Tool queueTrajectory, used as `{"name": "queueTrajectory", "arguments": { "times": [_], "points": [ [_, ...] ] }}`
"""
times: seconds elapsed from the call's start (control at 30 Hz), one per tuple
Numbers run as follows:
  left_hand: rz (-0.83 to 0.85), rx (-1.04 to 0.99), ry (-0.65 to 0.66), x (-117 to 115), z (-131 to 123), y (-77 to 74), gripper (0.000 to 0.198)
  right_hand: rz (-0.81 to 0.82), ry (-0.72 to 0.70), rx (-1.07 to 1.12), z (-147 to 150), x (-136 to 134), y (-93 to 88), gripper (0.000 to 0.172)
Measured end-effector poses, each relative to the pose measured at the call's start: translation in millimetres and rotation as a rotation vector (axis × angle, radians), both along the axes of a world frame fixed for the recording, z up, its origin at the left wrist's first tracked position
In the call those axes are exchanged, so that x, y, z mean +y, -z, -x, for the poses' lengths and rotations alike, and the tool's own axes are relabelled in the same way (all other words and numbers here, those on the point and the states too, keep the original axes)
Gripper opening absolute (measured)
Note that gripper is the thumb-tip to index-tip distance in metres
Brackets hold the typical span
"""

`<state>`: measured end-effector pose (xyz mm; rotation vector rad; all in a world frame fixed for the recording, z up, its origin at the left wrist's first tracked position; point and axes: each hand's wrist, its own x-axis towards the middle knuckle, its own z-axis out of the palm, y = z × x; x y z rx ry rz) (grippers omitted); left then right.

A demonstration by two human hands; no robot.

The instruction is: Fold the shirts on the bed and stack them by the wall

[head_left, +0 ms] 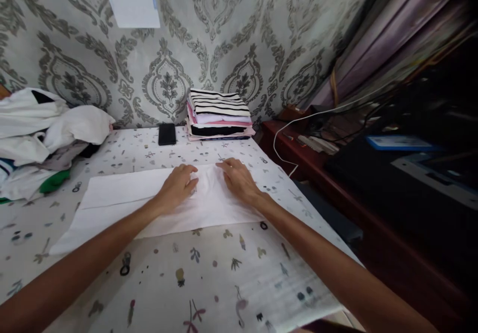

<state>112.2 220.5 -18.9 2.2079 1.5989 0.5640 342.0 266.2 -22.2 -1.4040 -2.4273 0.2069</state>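
Note:
A white cloth (123, 189) lies folded into a long strip across the patterned sheet (209, 268), with a crease line along its left half. My left hand (178, 187) rests on the middle of the cloth, thumb and fingers apart. On the cloth's right part lies my right hand (239, 179), its fingers spread and pointing inward. A small gap of wrinkled white fabric shows between the two hands.
Behind the cloth sit a stack of folded clothes (219, 116) and a black phone (167, 134). A loose clothes pile (45, 134) is at the left. Along the right runs a dark red table (317, 166) with a white cable (275, 141).

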Motion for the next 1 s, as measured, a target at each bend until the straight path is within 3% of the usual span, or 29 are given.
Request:
{"name": "queueTrajectory", "arguments": {
  "times": [0.17,0.27,0.4,0.6,0.73,0.87,1.0],
  "points": [
    [0.119,0.028,-0.023,34.7,-8.4,-4.3,0.020,0.135,-0.233,-0.083,16.3,35.7,-4.9,0.060],
    [0.143,-0.024,-0.031,32.4,-8.9,-8.0,0.013,0.176,-0.334,-0.102,22.3,45.3,-3.6,0.051],
    [0.071,-0.046,0.027,22.9,-1.6,-18.7,0.003,0.156,-0.358,-0.097,22.2,52.8,-6.8,0.040],
    [0.055,-0.180,0.010,15.3,4.6,-19.1,0.003,0.142,-0.490,0.106,14.1,50.7,-16.7,0.063],
    [-0.045,-0.123,0.061,12.9,-0.6,-18.8,0.004,0.177,-0.580,0.054,25.6,43.6,-18.5,0.044],
    [-0.180,0.035,0.135,9.0,-3.6,-21.2,0.011,0.178,-0.552,0.042,30.8,46.3,-17.0,0.019],
    [-0.206,0.101,0.157,6.2,-1.5,-19.6,0.012,0.205,-0.531,0.160,17.4,53.1,-12.9,0.013]
  ]
}}
